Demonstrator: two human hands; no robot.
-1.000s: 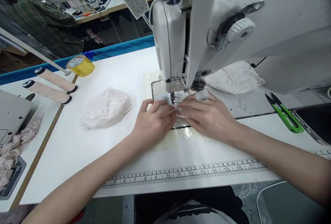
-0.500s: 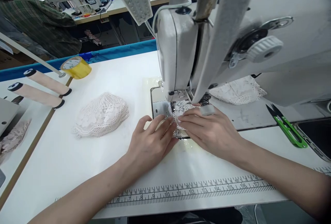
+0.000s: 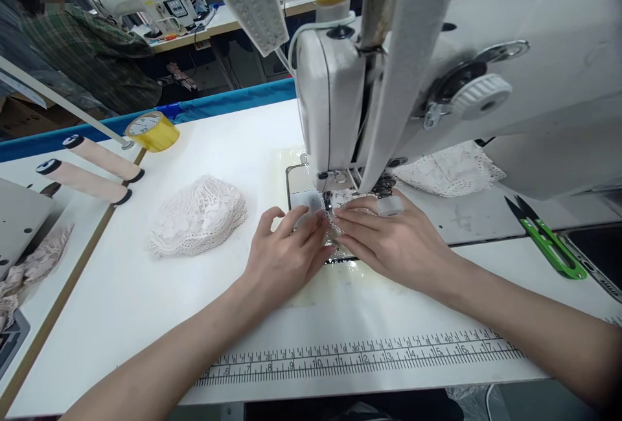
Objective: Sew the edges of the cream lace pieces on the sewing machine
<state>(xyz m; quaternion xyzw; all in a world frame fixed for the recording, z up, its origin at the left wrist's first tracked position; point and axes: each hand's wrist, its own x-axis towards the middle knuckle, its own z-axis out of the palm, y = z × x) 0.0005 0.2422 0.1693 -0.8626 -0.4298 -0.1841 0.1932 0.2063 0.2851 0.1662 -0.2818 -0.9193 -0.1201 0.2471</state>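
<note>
Under the presser foot [image 3: 326,203], mid tabletop [image 3: 146,291], sits the lace piece [image 3: 346,199]; left hand [image 3: 284,259] and right hand [image 3: 398,246] press it flat, fingers outstretched, gripping nothing; I'd keep fingertips back and feed evenly.

So the small white openwork lace piece [image 3: 348,199] is lying flat on the bed of the white sewing machine [image 3: 340,103], sitting right at the foot of the needle. Most of it is hiding under fingers, so only a patch with holey patterning and a frilly scalloped edge is peeking out. The left hand [image 3: 286,259] is pressing its fingertips down on the lace's left edge, over the shiny metal needle plate [image 3: 304,201]. The right hand [image 3: 398,243] is lying flat across the right part. The fabric is looking smooth, not bunching up anywhere I can see.
</note>
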